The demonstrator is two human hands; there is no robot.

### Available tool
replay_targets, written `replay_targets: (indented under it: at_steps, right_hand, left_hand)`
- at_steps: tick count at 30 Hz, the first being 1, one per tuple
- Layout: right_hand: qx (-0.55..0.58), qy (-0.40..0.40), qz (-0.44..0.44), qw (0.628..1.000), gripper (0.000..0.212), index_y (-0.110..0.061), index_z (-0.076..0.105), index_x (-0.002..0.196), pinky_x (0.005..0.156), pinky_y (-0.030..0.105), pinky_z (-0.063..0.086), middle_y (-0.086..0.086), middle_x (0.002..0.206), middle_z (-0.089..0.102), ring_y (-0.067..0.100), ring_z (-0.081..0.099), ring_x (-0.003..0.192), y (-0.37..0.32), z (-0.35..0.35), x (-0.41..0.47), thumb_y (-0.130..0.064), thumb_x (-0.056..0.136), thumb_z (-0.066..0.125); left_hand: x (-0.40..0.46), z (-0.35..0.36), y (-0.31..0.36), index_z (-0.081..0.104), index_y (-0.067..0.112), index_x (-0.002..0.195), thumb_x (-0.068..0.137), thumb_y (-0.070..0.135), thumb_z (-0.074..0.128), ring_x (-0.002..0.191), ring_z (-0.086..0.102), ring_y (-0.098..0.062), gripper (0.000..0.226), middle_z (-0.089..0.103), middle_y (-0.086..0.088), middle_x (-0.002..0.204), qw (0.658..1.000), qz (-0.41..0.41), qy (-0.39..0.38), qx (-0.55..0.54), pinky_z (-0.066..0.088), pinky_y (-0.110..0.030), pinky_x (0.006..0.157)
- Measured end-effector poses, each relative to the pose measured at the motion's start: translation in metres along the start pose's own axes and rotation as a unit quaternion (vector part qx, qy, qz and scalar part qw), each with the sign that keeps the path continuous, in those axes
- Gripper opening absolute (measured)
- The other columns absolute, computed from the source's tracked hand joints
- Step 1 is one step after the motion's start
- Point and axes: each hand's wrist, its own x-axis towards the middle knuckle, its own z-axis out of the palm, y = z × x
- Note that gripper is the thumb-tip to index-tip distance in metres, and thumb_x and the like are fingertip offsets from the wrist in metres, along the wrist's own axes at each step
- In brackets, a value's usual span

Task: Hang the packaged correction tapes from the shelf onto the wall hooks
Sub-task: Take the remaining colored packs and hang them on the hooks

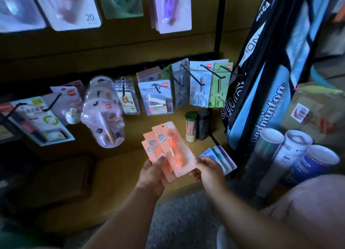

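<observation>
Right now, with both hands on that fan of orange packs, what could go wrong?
1. The fanned orange carded correction tape packs are gripped only at their lower ends by the left hand and right hand; one may slip out.
2. Blue carded packs overhang the wooden shelf edge, easily knocked off.

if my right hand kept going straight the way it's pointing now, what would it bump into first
Your right hand points up and left, gripping the front orange correction tape pack, so that pack comes first. Past it, likely the fanned orange packs in your left hand, though depth is hard to judge here.
</observation>
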Motion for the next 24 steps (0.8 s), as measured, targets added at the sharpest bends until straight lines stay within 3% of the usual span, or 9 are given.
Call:
replay_targets:
  at_steps: [10, 16, 19, 22, 24]
  right_hand:
    - [0.003, -0.024, -0.049, 0.999, 0.018, -0.007, 0.058, 0.073, 0.039, 0.018, 0.034, 0.003, 0.047, 0.055, 0.011, 0.049, 0.039, -0.02, 0.003, -0.025, 0.0, 0.089, 0.056]
    - [-0.006, -0.007, -0.088, 0.996, 0.017, -0.013, 0.058, 0.067, 0.047, 0.026, 0.03, 0.006, 0.053, 0.051, 0.016, 0.044, 0.048, -0.04, 0.004, -0.033, -0.015, 0.083, 0.065]
    - [0.009, -0.004, -0.101, 0.995, 0.019, -0.017, 0.056, 0.065, 0.054, 0.027, 0.03, 0.005, 0.063, 0.052, 0.017, 0.045, 0.057, -0.054, 0.005, -0.04, -0.031, 0.07, 0.067]
    - [0.013, -0.023, -0.129, 0.991, 0.025, -0.014, 0.052, 0.068, 0.06, 0.029, 0.029, 0.006, 0.069, 0.051, 0.017, 0.046, 0.067, -0.066, 0.006, -0.043, -0.023, 0.082, 0.07]
    - [0.013, -0.037, -0.135, 0.99, 0.032, -0.016, 0.05, 0.066, 0.063, 0.031, 0.034, 0.004, 0.069, 0.053, 0.018, 0.048, 0.069, -0.074, 0.007, -0.046, -0.035, 0.077, 0.074]
  left_hand:
    - [-0.033, 0.008, 0.019, 0.049, 0.002, 0.137, 0.07, 0.014, 0.076, 0.086, 0.073, -0.034, 0.074, 0.065, -0.025, 0.123, 0.998, 0.048, -0.033, -0.009, 0.059, -0.05, 0.065]
    - [-0.048, 0.014, 0.033, 0.048, 0.004, 0.139, 0.069, 0.022, 0.078, 0.098, 0.069, -0.038, 0.079, 0.062, -0.025, 0.129, 0.996, 0.067, -0.059, 0.017, 0.057, -0.049, 0.066]
    - [-0.057, 0.02, 0.041, 0.049, 0.004, 0.138, 0.058, 0.031, 0.091, 0.105, 0.067, -0.041, 0.095, 0.061, -0.025, 0.13, 0.992, 0.088, -0.082, 0.038, 0.057, -0.052, 0.072]
    - [-0.064, 0.027, 0.047, 0.047, 0.003, 0.138, 0.048, 0.034, 0.096, 0.11, 0.064, -0.044, 0.108, 0.06, -0.026, 0.13, 0.989, 0.099, -0.097, 0.053, 0.055, -0.056, 0.077]
    - [-0.068, 0.033, 0.051, 0.046, 0.003, 0.138, 0.054, 0.031, 0.092, 0.111, 0.063, -0.045, 0.099, 0.061, -0.026, 0.129, 0.988, 0.106, -0.099, 0.061, 0.055, -0.058, 0.079]
